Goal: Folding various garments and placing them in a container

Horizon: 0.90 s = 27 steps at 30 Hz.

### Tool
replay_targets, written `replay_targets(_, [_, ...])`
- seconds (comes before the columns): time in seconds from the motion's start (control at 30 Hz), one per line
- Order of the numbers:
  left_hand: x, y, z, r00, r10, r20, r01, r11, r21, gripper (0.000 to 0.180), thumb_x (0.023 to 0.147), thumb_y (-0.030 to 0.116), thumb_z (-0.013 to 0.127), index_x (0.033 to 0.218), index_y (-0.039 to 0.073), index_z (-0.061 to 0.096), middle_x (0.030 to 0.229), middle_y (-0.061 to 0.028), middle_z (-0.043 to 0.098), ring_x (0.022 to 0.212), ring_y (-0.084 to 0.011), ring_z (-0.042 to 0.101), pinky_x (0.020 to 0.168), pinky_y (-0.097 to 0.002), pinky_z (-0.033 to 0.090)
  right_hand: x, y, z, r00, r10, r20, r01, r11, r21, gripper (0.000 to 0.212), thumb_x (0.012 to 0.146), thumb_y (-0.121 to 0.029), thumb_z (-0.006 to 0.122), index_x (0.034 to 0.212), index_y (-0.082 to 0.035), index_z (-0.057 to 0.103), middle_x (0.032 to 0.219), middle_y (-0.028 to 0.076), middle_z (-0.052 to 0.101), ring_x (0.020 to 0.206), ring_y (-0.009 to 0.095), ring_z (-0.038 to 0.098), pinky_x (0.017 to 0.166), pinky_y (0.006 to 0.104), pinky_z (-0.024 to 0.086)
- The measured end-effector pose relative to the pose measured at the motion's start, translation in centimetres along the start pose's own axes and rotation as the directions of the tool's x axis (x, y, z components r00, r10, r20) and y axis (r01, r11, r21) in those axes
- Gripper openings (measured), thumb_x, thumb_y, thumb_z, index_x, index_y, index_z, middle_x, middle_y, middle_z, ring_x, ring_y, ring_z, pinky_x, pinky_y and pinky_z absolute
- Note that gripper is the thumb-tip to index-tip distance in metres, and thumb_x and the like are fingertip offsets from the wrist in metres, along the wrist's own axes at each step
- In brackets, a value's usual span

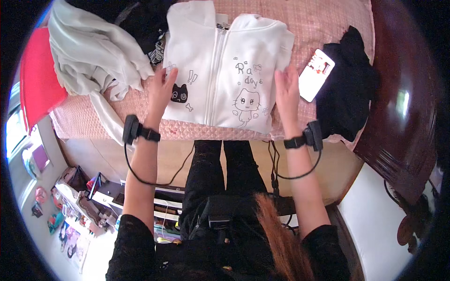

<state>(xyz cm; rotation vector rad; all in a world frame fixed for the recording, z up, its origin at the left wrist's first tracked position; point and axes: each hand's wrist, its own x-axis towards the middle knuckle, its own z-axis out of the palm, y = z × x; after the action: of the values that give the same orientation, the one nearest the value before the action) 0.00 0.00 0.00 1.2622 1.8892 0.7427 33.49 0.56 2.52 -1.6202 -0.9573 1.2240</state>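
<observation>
A white zip-up hooded sweatshirt (197,103) lies front up on the bed, folded into a compact shape with its sleeves out of sight. Cartoon cats and black lettering are printed on both sides of its zipper. My left hand (161,93) rests at its left edge, thumb apart from the fingers, beside the black cat print. At the opposite edge, my right hand (287,91) lies with thumb and fingers apart. Neither hand grips the cloth, as far as I can see. A black band with a boxy device sits on each wrist.
A pink quilted bedspread (328,18) lies underneath. To the left are a crumpled white garment (93,47), dark clothing (140,23) and a red item (40,79). A lit phone (315,77) lies partly on a black garment (349,89) at right. Dark glossy wood (398,93) stands beyond.
</observation>
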Motion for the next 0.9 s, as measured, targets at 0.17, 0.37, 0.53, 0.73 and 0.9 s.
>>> replay_targets(0.17, [0.8, 2.6, -1.3, 0.975, -0.173, 0.138, 0.175, 0.985, -0.004, 0.062, 0.088, 0.052, 0.051, 0.111, -0.005, 0.057, 0.094, -0.0143, 0.066, 0.088, -0.0197, 0.061, 0.078, -0.0306, 0.045, 0.2, -0.4, 3.5, 1.0, 0.002, -0.003, -0.003, 0.931, -0.365, 0.071, 0.089, -0.042, 0.054, 0.13, 0.01, 0.03, 0.12, 0.028, 0.05, 0.107, 0.037, 0.054, 0.089, 0.0398, 0.043])
replay_targets(0.37, [-1.3, 1.7, -0.4, 0.996, -0.062, 0.071, 0.06, 0.998, 0.029, 0.057, 0.089, 0.047, 0.051, 0.11, -0.006, 0.058, 0.099, -0.0199, 0.064, 0.087, -0.0245, 0.063, 0.078, -0.0339, 0.046, -4.3, -0.5, 3.9, 0.999, 0.051, 0.005, -0.045, 0.916, -0.399, 0.053, 0.09, -0.04, 0.053, 0.118, 0.005, 0.046, 0.106, 0.025, 0.059, 0.1, 0.037, 0.057, 0.087, 0.0396, 0.043])
replay_targets(0.53, [-2.3, 0.7, -0.8, 0.993, -0.12, 0.012, 0.121, 0.992, -0.045, 0.05, 0.084, 0.039, 0.062, 0.102, -0.007, 0.059, 0.091, -0.0204, 0.064, 0.082, -0.0295, 0.062, 0.072, -0.0358, 0.048, -4.3, 0.6, 2.6, 0.998, 0.055, -0.021, -0.057, 0.819, -0.571, 0.046, 0.089, -0.035, 0.055, 0.115, 0.003, 0.051, 0.1, 0.023, 0.06, 0.093, 0.036, 0.058, 0.081, 0.0414, 0.044])
replay_targets(0.73, [-2.0, -0.9, -1.3, 0.868, 0.289, -0.403, -0.133, 0.919, 0.372, 0.056, 0.082, 0.048, 0.061, 0.095, -0.006, 0.06, 0.081, -0.0175, 0.064, 0.07, -0.0284, 0.062, 0.067, -0.0349, 0.047, -5.1, 1.0, 0.5, 0.998, -0.055, 0.004, 0.052, 0.909, -0.414, 0.054, 0.088, -0.026, 0.058, 0.124, 0.01, 0.04, 0.122, 0.024, 0.049, 0.111, 0.031, 0.049, 0.095, 0.0377, 0.037])
replay_targets(0.9, [-2.0, -0.6, -2.3, 0.953, -0.266, 0.146, 0.28, 0.957, -0.081, 0.064, 0.078, 0.048, 0.066, 0.111, -0.006, 0.057, 0.094, -0.0159, 0.066, 0.079, -0.02, 0.064, 0.071, -0.0306, 0.05, -5.9, 2.0, 2.5, 0.984, 0.17, 0.054, -0.157, 0.969, -0.192, 0.062, 0.085, -0.029, 0.065, 0.126, 0.009, 0.039, 0.12, 0.02, 0.051, 0.112, 0.026, 0.049, 0.096, 0.034, 0.037])
